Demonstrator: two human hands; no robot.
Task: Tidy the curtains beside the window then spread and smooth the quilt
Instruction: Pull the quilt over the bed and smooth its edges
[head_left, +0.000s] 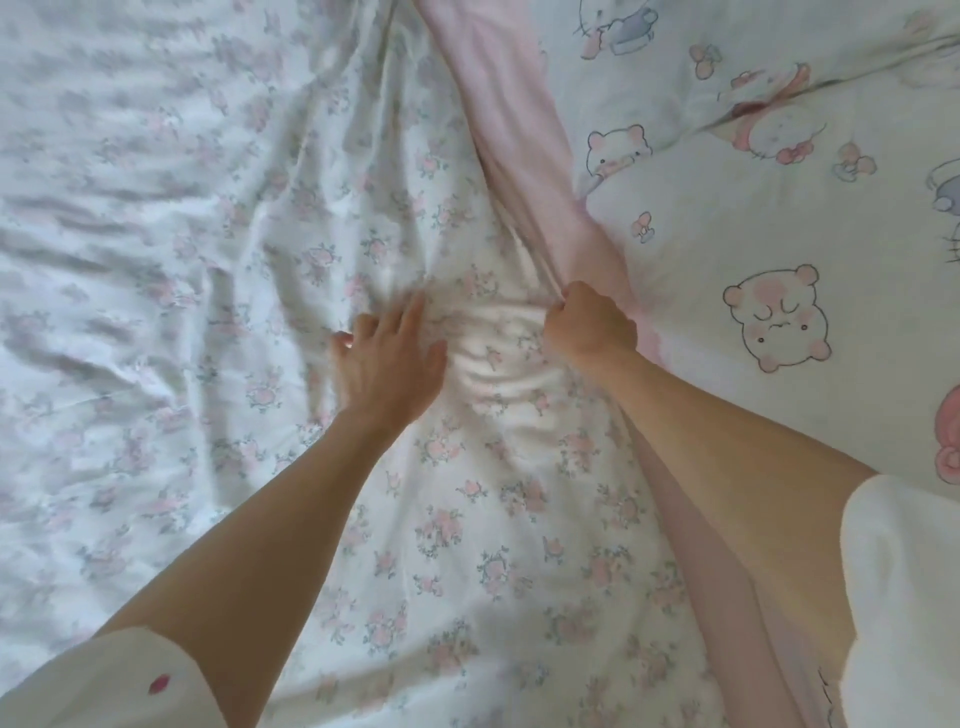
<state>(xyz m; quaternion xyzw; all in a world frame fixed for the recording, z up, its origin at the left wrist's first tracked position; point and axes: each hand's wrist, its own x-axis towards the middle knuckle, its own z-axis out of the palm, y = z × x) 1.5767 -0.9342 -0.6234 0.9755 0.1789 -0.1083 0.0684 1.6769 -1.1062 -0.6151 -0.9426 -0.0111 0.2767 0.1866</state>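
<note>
Across the left and centre of the frame, a white quilt (218, 218) printed with small pink flowers is spread out, heavily creased, with folds bunched at the middle. Near the centre, the left hand (387, 364) is laid flat on the floral fabric, its fingers straight and spread. Just to its right, the right hand (589, 325) is closed into a fist around a gathered ridge of the quilt, where the floral cloth meets a plain pink strip (511, 119) that runs from the top centre down to the lower right. At the right of the frame, a white cartoon-print sheet (779, 218) with bears and bows is seen beside the pink strip. White sleeves are visible at the lower left (104, 680) and lower right corners.
</note>
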